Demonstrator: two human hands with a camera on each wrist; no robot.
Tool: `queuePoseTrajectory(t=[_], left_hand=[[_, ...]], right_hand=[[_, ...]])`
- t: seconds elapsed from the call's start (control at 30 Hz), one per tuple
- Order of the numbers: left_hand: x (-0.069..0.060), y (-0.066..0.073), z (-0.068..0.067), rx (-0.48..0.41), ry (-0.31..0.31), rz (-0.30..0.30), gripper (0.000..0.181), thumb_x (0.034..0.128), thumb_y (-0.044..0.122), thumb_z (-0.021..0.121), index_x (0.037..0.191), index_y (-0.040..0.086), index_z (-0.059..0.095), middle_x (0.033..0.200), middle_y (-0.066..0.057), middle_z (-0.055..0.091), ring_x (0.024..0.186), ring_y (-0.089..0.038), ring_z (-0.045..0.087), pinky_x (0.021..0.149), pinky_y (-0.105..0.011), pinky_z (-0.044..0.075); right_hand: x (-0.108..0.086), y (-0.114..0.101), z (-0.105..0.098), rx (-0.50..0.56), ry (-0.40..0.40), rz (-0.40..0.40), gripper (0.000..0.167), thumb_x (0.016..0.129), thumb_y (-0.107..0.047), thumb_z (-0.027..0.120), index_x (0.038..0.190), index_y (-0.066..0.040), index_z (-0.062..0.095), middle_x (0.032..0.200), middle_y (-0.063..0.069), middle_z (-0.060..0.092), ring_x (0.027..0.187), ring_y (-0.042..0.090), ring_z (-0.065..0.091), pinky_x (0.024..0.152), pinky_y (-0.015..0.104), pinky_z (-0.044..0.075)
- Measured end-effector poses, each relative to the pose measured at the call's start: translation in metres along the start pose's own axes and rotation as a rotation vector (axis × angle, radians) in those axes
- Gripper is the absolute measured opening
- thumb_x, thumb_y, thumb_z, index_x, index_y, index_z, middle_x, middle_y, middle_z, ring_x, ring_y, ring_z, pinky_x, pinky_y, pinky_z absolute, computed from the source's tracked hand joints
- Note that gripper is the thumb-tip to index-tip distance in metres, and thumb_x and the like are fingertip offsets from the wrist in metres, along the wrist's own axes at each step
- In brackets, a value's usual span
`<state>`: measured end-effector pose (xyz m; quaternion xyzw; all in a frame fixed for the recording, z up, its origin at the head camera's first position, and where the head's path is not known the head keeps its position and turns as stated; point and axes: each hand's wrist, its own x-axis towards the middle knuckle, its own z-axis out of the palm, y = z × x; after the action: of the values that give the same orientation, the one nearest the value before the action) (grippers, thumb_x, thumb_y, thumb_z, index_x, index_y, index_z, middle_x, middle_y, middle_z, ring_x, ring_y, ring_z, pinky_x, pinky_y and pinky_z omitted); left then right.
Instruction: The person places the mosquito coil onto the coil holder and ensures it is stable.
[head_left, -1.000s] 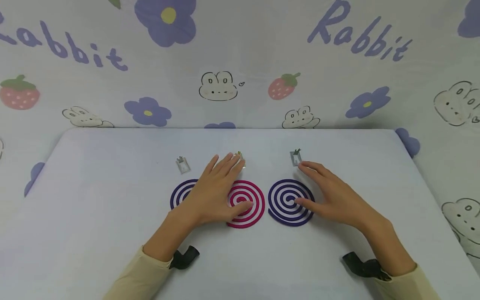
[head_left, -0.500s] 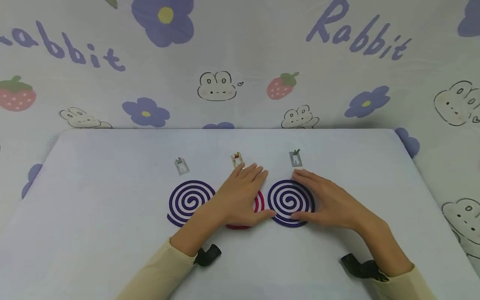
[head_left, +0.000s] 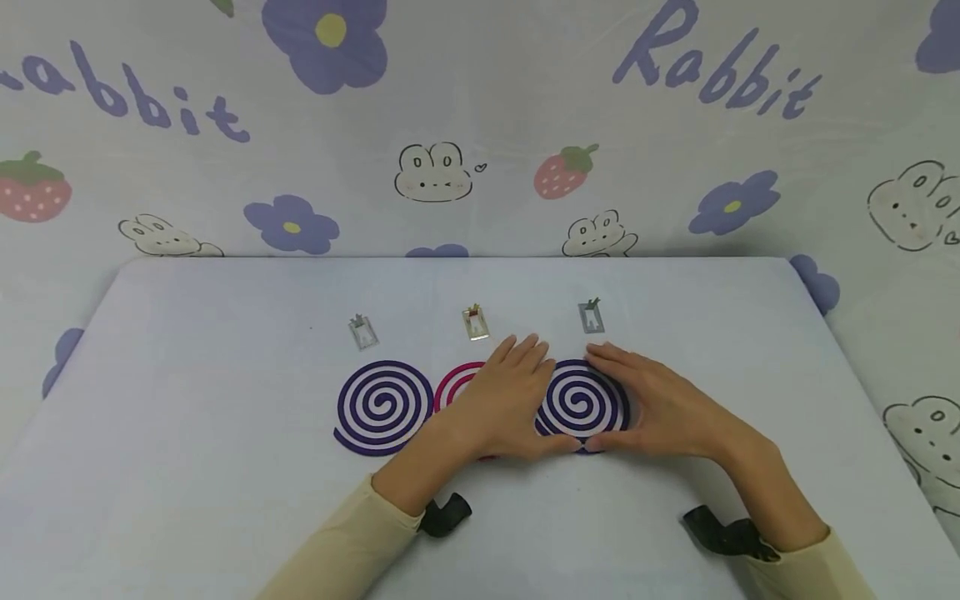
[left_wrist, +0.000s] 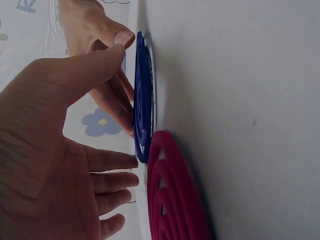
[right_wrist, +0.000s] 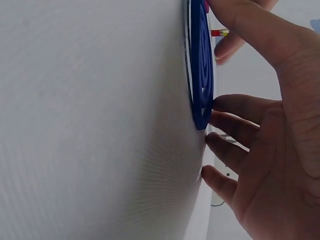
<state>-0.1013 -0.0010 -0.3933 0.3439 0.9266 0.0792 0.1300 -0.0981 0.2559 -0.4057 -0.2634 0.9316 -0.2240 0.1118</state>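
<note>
A dark-blue mosquito coil [head_left: 577,404] lies on the white table between my two hands. My left hand [head_left: 498,412] is at its left side, fingers extended and thumb by its near edge, covering much of a pink mosquito coil [head_left: 453,383]. At the right side, my right hand [head_left: 667,408] has its fingertips touching the rim, visible in the right wrist view on the blue coil [right_wrist: 201,75]. Both thumbs nearly meet at the near edge. Another dark-blue coil [head_left: 382,408] lies at the left, untouched.
Behind the coils lie three small metal coil stands: a silver one [head_left: 363,332] at left, a gold one [head_left: 476,322] in the middle, a grey one [head_left: 591,317] at right. A printed cloth [head_left: 510,100] hangs behind the table [head_left: 187,417].
My left hand has moved right, from over the left and pink coils to the right-hand blue coil. My right hand's fingers have drawn slightly nearer, down to that coil's rim.
</note>
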Motion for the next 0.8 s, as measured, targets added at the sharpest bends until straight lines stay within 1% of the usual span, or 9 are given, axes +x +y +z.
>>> queuePoseTrajectory(t=[0.17,0.3,0.43,0.53,0.67,0.8], left_hand=[[-0.0017,0.0041,0.0067,0.033,-0.001,-0.02,0.108,0.0889,0.079,0.062,0.162,0.003,0.038,0.174,-0.014,0.033,0.165,-0.031,0.024,0.137,-0.048,0.017],[-0.0028,0.0049,0.0104,0.061,0.013,-0.034,0.115,0.0851,0.082,0.064,0.162,0.002,0.037,0.173,-0.014,0.033,0.164,-0.03,0.027,0.136,-0.049,0.021],[-0.0022,0.005,0.0108,0.065,0.032,-0.037,0.112,0.0856,0.08,0.066,0.162,0.003,0.039,0.172,-0.014,0.036,0.164,-0.03,0.029,0.136,-0.049,0.023],[-0.0012,0.0046,0.0106,0.062,0.037,-0.035,0.109,0.0868,0.079,0.066,0.162,0.004,0.039,0.172,-0.014,0.037,0.163,-0.03,0.03,0.136,-0.05,0.022],[0.0001,0.0035,0.0107,0.045,0.031,-0.025,0.108,0.0878,0.077,0.066,0.162,0.005,0.037,0.172,-0.014,0.036,0.164,-0.031,0.028,0.136,-0.05,0.02],[0.0017,0.0014,0.0108,0.008,0.026,-0.016,0.107,0.0886,0.074,0.068,0.163,0.005,0.035,0.172,-0.014,0.035,0.165,-0.031,0.026,0.137,-0.049,0.018]], right_hand=[[-0.0011,0.0001,0.0001,0.019,-0.039,0.011,0.12,0.069,-0.065,0.092,0.161,-0.006,0.043,0.171,0.014,0.038,0.159,0.044,0.034,0.125,0.067,0.033],[-0.0012,0.0,-0.0009,0.028,-0.064,0.006,0.123,0.066,-0.057,0.097,0.162,-0.004,0.04,0.172,0.015,0.036,0.16,0.046,0.03,0.126,0.068,0.029],[-0.0003,-0.0003,-0.0014,0.027,-0.067,0.007,0.122,0.065,-0.051,0.099,0.162,-0.005,0.04,0.172,0.016,0.036,0.16,0.046,0.03,0.126,0.069,0.028],[-0.0004,0.0002,-0.0017,0.028,-0.066,0.017,0.122,0.065,-0.05,0.1,0.162,-0.006,0.04,0.172,0.016,0.037,0.16,0.046,0.03,0.126,0.07,0.028],[-0.0012,0.0009,-0.0025,0.024,-0.057,0.026,0.122,0.065,-0.051,0.1,0.162,-0.007,0.041,0.171,0.015,0.039,0.159,0.046,0.032,0.125,0.069,0.031],[-0.0017,0.0018,-0.0033,0.014,-0.034,0.007,0.123,0.065,-0.054,0.099,0.161,-0.006,0.04,0.168,0.017,0.043,0.156,0.046,0.038,0.123,0.067,0.036]])
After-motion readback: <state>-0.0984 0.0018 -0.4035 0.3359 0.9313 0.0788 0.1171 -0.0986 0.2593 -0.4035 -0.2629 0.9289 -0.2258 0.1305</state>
